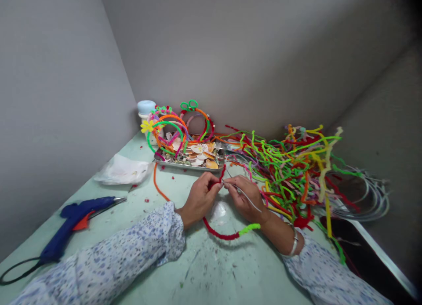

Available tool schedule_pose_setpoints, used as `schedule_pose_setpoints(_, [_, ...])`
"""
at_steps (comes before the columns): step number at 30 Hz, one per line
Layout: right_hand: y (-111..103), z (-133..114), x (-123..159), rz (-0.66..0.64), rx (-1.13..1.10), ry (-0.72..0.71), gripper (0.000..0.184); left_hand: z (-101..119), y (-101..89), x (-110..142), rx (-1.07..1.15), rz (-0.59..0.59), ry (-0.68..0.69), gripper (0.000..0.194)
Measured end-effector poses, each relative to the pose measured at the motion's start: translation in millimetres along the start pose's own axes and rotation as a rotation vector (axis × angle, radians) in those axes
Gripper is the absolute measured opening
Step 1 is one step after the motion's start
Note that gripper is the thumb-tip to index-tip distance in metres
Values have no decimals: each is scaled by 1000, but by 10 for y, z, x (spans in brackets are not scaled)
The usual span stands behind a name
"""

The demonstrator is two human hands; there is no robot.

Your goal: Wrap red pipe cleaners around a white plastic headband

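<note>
My left hand (201, 195) is closed in a pinch on a red pipe cleaner. Its short red end sticks up above the fingers, and a curved length (220, 237) with a bright green tip comes out below the hand over the table. Close beside it, fingertips nearly touching, my right hand (245, 197) pinches a thin whitish wire (248, 196). The wire bends in a loop behind the fingers and passes across the right hand. Where wire and pipe cleaner meet is partly hidden by the fingertips.
Behind the hands, a metal tray (184, 166) holds seashells and pipe-cleaner hoops (165, 125). A tangled pile of coloured pipe cleaners (280, 164) lies right, with coiled wire (372, 199) beyond. At left are a blue glue gun (66, 230), a white plastic bag (123, 169) and a blue-lidded container (146, 107).
</note>
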State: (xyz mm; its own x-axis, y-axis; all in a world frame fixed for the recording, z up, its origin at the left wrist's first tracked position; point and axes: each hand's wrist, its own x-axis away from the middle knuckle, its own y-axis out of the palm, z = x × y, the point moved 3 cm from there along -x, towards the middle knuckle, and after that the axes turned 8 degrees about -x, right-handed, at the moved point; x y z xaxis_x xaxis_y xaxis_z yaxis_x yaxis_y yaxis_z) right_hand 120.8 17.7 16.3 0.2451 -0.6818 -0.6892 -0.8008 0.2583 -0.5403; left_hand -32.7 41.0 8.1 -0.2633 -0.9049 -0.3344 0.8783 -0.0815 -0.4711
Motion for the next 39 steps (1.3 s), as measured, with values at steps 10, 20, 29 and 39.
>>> schedule_pose_setpoints(10, [-7,-17,-3,-13,-23,-11,12,-13,3,-20,144,-67,-69,15])
schedule_pose_setpoints(20, [9,25,5,-3,4,5,13,-14,13,-28,215,-94,-105,16])
schedule_pose_setpoints(29, [-1,11,-2,-2,19,-1,14,-8,25,-25,284,-116,-168,16])
schedule_pose_setpoints(39, [6,29,6,-7,24,-7,13,-44,63,-48,401,-153,-231,21])
